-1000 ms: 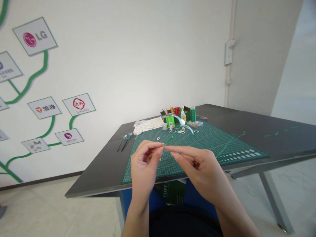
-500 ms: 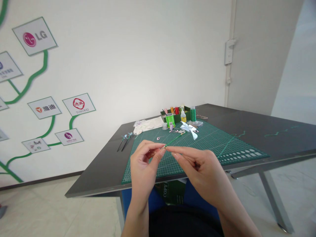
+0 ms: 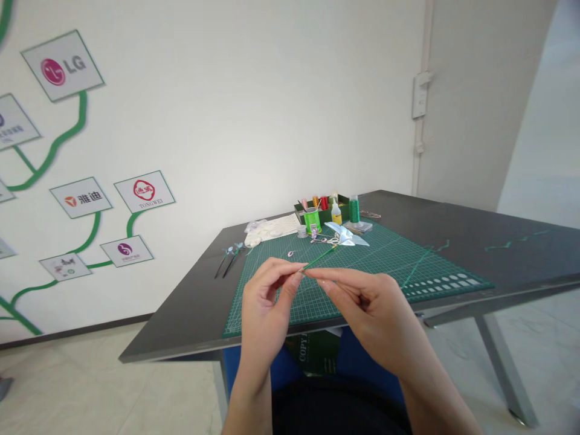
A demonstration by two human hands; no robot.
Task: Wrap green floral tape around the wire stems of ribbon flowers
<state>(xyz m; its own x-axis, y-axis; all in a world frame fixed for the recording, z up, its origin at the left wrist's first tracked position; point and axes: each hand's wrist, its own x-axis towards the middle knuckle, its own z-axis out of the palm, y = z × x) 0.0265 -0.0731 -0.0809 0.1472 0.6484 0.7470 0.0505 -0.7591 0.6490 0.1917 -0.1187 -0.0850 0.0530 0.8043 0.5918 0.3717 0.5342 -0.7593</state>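
An artificial flower with pale blue petals [image 3: 347, 234] and a thin green-wrapped stem [image 3: 319, 258] slants up and away above the green cutting mat [image 3: 290, 305]. My left hand [image 3: 267, 296] pinches the stem's near end between thumb and forefinger. From the other side, my right hand [image 3: 367, 308] closes on that same end, its forefinger stretched along and its thumb just below. The fingertips hide the tip of the stem, so whether thread or tape is there cannot be made out.
Scissors [image 3: 334, 240], a green tin [image 3: 312, 221], a glue bottle [image 3: 336, 212] and a green spool [image 3: 354, 209] stand or lie behind the flower. Thread spools fill a dark green box [image 3: 344, 208]. Two small blue flowers [image 3: 233, 251] lie left; green strips [image 3: 419, 266] lie right.
The flower has turned about its stem, so its petals now point differently, one out to the right. Both hands stay at the stem's near end with only slight finger movement.
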